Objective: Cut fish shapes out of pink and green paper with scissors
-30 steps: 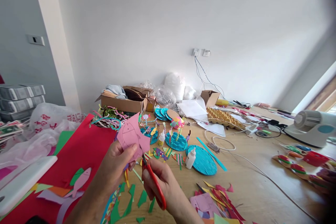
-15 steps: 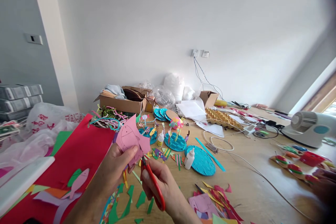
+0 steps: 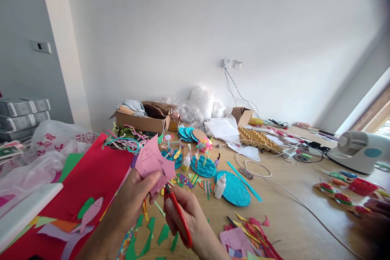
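Note:
My left hand [image 3: 140,189] pinches a piece of pink paper [image 3: 150,156] with a fish outline drawn on it. My right hand [image 3: 185,211] grips red-handled scissors [image 3: 180,220], whose blades meet the paper's lower right edge beside my left fingertips. Part of the blades is hidden by the paper. Left of my hands, a cut-out pink fish [image 3: 92,212] and a green one lie on a red sheet [image 3: 100,174]. Green paper scraps [image 3: 149,235] are scattered below my hands.
Glue bottles [image 3: 219,187] stand by blue textured discs [image 3: 236,189]. Small patterned paper fish [image 3: 184,180] lie near them. Coloured scraps [image 3: 240,239] pile at front right. A white fan [image 3: 356,150] stands right, a cable [image 3: 300,197] crosses the table, and another person's hand [image 3: 378,211] is blurred at the right edge.
Hardly anything differs. The view has shifted very slightly; both hands, the pink paper and the scissors keep nearly the same position.

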A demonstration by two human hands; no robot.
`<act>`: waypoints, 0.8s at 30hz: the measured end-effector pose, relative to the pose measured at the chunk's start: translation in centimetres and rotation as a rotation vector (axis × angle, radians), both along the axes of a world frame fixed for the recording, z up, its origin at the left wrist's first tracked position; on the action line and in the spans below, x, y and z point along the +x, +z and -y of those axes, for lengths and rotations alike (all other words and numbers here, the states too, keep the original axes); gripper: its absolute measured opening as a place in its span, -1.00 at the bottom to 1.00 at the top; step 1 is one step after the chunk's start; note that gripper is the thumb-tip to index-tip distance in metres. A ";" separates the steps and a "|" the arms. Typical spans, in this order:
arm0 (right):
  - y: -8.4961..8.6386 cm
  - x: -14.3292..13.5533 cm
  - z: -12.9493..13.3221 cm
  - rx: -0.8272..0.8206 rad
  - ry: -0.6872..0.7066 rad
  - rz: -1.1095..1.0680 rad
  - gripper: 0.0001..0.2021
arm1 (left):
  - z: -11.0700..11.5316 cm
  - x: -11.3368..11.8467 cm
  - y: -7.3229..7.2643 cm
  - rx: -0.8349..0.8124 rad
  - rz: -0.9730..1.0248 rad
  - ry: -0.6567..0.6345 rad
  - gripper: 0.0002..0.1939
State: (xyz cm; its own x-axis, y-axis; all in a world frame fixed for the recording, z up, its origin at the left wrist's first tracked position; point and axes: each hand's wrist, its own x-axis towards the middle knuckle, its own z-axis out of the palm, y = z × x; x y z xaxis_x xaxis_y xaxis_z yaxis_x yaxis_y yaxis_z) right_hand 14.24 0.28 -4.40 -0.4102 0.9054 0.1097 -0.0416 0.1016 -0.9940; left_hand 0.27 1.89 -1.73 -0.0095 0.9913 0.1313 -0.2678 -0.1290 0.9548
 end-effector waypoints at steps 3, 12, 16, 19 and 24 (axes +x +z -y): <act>-0.1 0.0 -0.1 -0.001 0.004 -0.005 -0.54 | 0.0 0.0 0.0 0.001 -0.008 -0.009 -0.66; 0.1 0.0 0.0 -0.007 0.005 -0.015 -0.50 | 0.0 0.0 0.3 -0.006 -0.015 -0.010 -0.66; 0.3 0.0 0.1 -0.007 0.001 -0.012 -0.53 | 0.0 -0.1 0.2 -0.006 -0.008 -0.009 -0.69; 0.4 0.0 0.1 -0.014 -0.007 0.000 -0.57 | 0.0 -0.1 0.1 -0.001 0.006 -0.013 -0.69; 0.4 -0.1 0.1 -0.014 -0.023 0.013 -0.60 | 0.0 -0.1 0.0 0.007 0.000 -0.028 -0.66</act>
State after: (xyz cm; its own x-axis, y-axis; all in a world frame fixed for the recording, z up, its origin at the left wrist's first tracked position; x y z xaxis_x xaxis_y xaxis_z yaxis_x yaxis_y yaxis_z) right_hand 14.09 0.21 -3.98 -0.3909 0.9159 0.0914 -0.0263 0.0881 -0.9958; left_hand 0.13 1.90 -1.69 0.0183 0.9902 0.1384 -0.2710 -0.1283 0.9540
